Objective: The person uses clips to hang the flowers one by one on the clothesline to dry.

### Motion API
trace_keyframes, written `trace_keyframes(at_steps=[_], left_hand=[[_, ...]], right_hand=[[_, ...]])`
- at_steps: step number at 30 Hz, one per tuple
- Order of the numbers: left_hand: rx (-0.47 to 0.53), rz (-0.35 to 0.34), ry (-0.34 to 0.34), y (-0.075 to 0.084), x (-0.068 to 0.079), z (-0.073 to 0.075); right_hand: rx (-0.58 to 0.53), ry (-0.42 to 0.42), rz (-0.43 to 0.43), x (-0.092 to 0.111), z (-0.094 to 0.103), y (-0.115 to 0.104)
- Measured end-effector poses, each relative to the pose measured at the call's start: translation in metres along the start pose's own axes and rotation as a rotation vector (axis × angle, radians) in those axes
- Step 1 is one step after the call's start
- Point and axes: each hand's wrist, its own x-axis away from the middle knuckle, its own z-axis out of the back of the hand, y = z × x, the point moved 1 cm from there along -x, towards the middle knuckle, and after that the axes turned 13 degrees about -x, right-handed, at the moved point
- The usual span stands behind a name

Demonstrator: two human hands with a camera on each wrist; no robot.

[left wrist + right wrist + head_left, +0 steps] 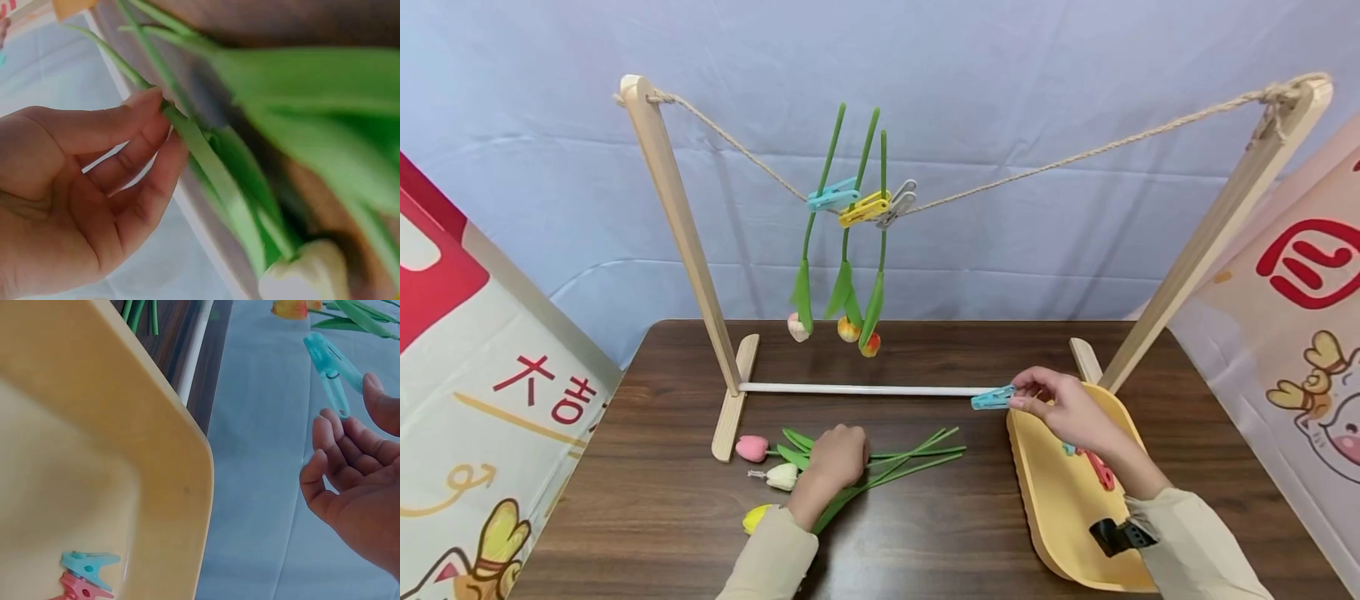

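My left hand [837,458] is low over the artificial tulips on the table, its thumb and fingertips pinching a green stem [142,82]. That stem appears to lead to the white tulip [306,275], whose blossom shows low in the left wrist view. Beside it lie a pink tulip [752,448] and a yellow tulip [758,517], stems pointing right. My right hand [1066,406] pinches a light blue clothespin [325,362] by its handle end, above the tray's far left corner. Three tulips hang blossom-down from the rope, clipped by blue [833,196], yellow [863,209] and grey [898,204] clothespins.
A twine rope [1075,157] sags between two wooden posts [681,237], joined below by a white rod [865,389]. At right stands a yellow tray [1028,508] holding a blue clothespin [87,565] and red ones [80,587]. A pale cloth [970,100] hangs behind.
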Motion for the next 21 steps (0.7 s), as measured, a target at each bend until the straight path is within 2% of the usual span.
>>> trace_keyframes(at_steps=[5, 13, 16, 21], left_hand=[[0.05, -0.03, 0.063, -0.005, 0.005, 0.022], [0.142, -0.093, 0.201, 0.001, 0.002, 0.067], [0.18, -0.118, 0.293, 0.006, -0.001, 0.082], [0.196, -0.15, 0.489, 0.018, -0.009, 0.103]], right_hand=[[0.032, 0.044, 0.0, 0.0, 0.001, 0.004], [0.029, 0.016, -0.013, -0.002, 0.001, 0.002], [0.031, 0.009, -0.013, -0.003, 0.001, -0.001], [0.042, 0.006, 0.014, -0.006, 0.002, -0.004]])
